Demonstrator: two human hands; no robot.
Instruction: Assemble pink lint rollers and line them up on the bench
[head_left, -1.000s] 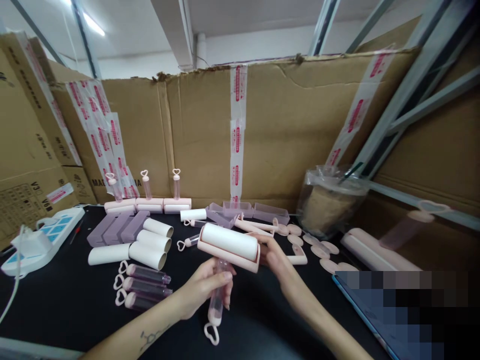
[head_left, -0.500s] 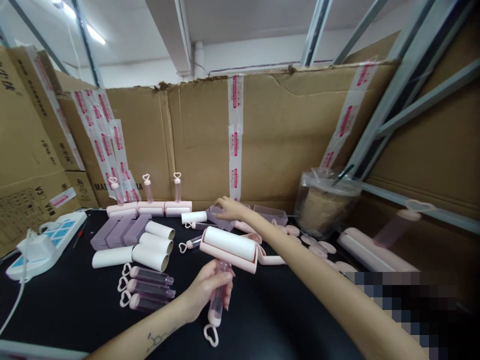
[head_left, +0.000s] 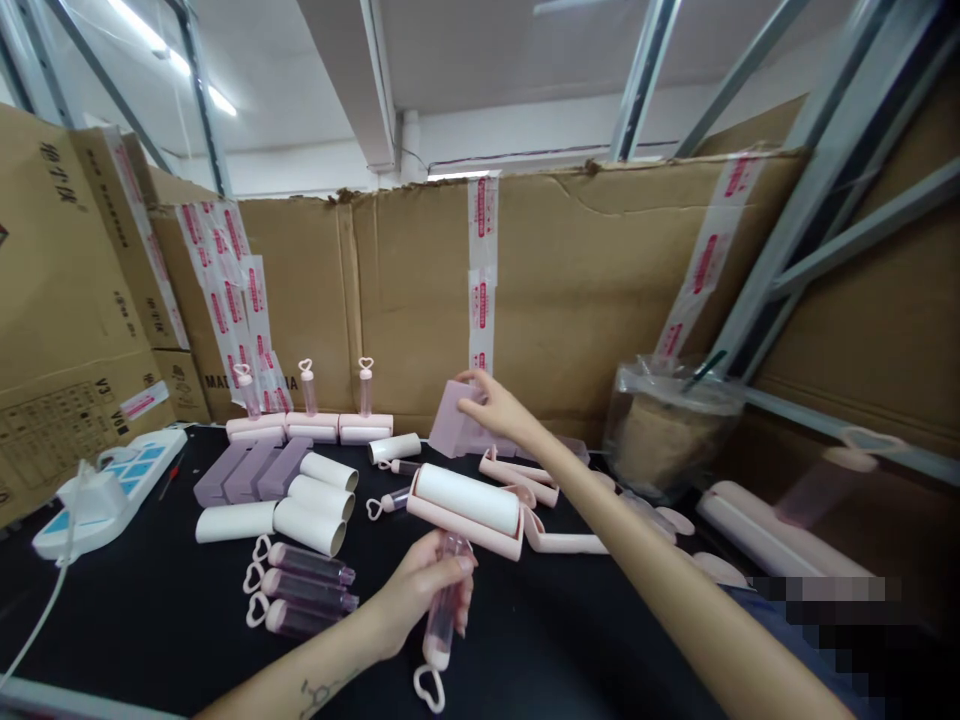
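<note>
My left hand (head_left: 431, 585) is wrapped round the clear handle of a pink lint roller (head_left: 465, 505), its white paper roll facing up and its heart-shaped loop pointing down towards me. Farther back, my right hand (head_left: 491, 410) pinches a translucent purple cover (head_left: 451, 418) and holds it tilted above the tabletop. Another purple cover (head_left: 574, 450) lies behind the right forearm, partly hidden. Just right of the roller are loose pink roller frames (head_left: 566, 540). A white paper roll (head_left: 395, 447) and two handles with heart loops (head_left: 390, 503) lie to its left.
Purple covers (head_left: 255, 470), white rolls (head_left: 315, 525) and clear handles (head_left: 307, 590) are grouped at left. Several assembled rollers (head_left: 365, 428) stand along the cardboard wall (head_left: 405, 300). A power strip (head_left: 112, 500) is far left; a bagged cup (head_left: 664, 430) and another roller (head_left: 780, 540) are right.
My right hand has picked up a purple cover from the pile and raised it. The left hand keeps hold of the lint roller. The view has shifted slightly.
</note>
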